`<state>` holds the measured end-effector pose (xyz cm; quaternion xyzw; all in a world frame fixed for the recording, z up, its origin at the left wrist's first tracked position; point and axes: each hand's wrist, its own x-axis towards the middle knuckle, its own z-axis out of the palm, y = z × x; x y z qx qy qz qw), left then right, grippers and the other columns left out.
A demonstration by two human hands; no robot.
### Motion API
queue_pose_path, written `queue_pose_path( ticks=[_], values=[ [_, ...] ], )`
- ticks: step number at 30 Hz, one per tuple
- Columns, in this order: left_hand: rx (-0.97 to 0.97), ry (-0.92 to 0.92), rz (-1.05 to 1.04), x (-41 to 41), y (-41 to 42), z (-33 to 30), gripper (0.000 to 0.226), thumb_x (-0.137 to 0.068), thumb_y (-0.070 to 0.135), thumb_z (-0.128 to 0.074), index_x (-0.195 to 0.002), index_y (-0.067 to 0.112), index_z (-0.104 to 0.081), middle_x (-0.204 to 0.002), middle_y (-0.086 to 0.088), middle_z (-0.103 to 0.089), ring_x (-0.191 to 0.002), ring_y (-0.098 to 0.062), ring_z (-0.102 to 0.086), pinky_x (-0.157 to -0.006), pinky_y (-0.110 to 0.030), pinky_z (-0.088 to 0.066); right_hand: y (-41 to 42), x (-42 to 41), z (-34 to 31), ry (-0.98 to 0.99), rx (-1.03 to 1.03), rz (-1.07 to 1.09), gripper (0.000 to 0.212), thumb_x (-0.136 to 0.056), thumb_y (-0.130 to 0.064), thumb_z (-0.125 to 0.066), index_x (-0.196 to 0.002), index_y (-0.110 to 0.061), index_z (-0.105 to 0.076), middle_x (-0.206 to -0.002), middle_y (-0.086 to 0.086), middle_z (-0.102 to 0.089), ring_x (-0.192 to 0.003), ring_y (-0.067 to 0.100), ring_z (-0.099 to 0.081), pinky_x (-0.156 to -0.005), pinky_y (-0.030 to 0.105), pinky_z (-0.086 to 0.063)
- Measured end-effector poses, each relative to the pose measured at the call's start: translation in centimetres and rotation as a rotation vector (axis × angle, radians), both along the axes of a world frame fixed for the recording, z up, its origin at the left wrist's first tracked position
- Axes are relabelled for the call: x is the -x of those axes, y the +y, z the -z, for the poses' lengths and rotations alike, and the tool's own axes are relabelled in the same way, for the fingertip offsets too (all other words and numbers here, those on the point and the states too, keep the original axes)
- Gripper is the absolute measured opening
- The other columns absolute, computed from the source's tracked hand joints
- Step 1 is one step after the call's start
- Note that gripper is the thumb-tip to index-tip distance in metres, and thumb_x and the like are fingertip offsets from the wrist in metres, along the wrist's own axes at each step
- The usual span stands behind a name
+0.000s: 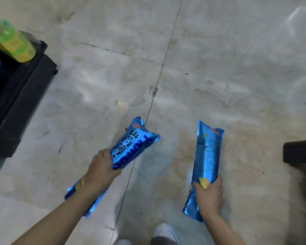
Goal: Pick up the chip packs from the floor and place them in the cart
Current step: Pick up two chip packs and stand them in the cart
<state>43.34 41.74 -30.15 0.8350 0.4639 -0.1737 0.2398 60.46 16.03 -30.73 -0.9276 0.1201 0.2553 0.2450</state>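
Holding one blue foil chip pack in each hand, a person stands on a pale, scuffed tiled floor (219,59), seen from above. At nine to ten o'clock sits a dark cart (21,96), its black frame running off the left edge, with a blurred green-and-yellow pack (11,41) lying on top of it at about ten o'clock. At seven o'clock the left hand (100,171) has its fingers wrapped around the middle of the left chip pack (131,147), which angles up toward one o'clock, printed front showing, its lower end jutting out beneath the forearm. At five o'clock the right hand (209,195) grasps the lower part of the right chip pack (208,152), thumb and fingers curled around it; this pack stands almost upright toward twelve, its text-covered back facing the camera. Both packs are off the floor and well apart from the cart. At six o'clock a white shoe (163,232) shows. At three o'clock a dark object (299,151) enters from the right edge.
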Motion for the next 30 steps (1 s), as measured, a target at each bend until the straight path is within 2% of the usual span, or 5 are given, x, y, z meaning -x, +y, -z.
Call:
queue_pose_path(
  ticks=[5,11,16,22,30],
  values=[
    [0.109,-0.168,-0.288,-0.5,-2.0,-19.3,0.058,-0.066,0.038,-0.076,-0.108,0.014,-0.045,-0.106,-0.002,-0.052,-0.095,-0.021,-0.056,-0.066,-0.03,-0.046,2.0,2.1,-17.4,0.053,-0.096,-0.141,0.083,-0.066,-0.028,-0.077,-0.137,-0.026,-0.035,-0.12,0.007,-0.056,-0.102,0.033,-0.059,-0.083,0.043,-0.05],
    [0.127,-0.288,-0.475,0.7,-2.6,-44.5,0.057,-0.062,0.044,-0.075,-0.104,0.025,-0.041,-0.102,0.003,-0.051,-0.094,-0.018,-0.058,-0.077,-0.036,-0.056,5.4,4.5,-40.8,0.114,-0.233,-0.305,0.093,-0.046,-0.043,-0.066,-0.133,-0.032,-0.034,-0.114,0.005,-0.058,-0.098,0.024,-0.06,-0.085,0.044,-0.052],
    [0.07,-0.374,-0.563,4.2,-3.2,-60.4,0.059,-0.059,0.047,-0.077,-0.101,0.021,-0.045,-0.096,0.003,-0.053,-0.086,-0.019,-0.059,-0.07,-0.036,-0.056,7.7,8.1,-57.6,0.049,-0.291,-0.482,0.087,-0.056,-0.035,-0.07,-0.134,-0.032,-0.032,-0.116,0.002,-0.057,-0.096,0.023,-0.06,-0.079,0.039,-0.051],
    [-0.029,-0.465,-0.761,11.5,-5.7,-71.7,0.063,-0.053,0.054,-0.075,-0.097,0.018,-0.048,-0.096,-0.001,-0.061,-0.083,-0.024,-0.064,-0.07,-0.039,-0.056,8.3,13.4,-69.6,-0.054,-0.39,-0.777,0.067,-0.059,-0.031,-0.068,-0.12,-0.035,-0.039,-0.1,-0.001,-0.058,-0.085,0.023,-0.061,-0.07,0.04,-0.052],
    [-0.199,-0.516,-1.237,27.2,-13.9,-77.5,0.059,-0.061,0.051,-0.078,-0.097,0.015,-0.047,-0.104,-0.007,-0.062,-0.096,-0.028,-0.062,-0.071,-0.033,-0.048,8.5,24.6,-75.4,0.102,-0.481,-1.241,0.082,-0.061,-0.03,-0.077,-0.132,-0.029,-0.036,-0.11,0.004,-0.059,-0.093,0.028,-0.059,-0.072,0.035,-0.044]
  ],
)
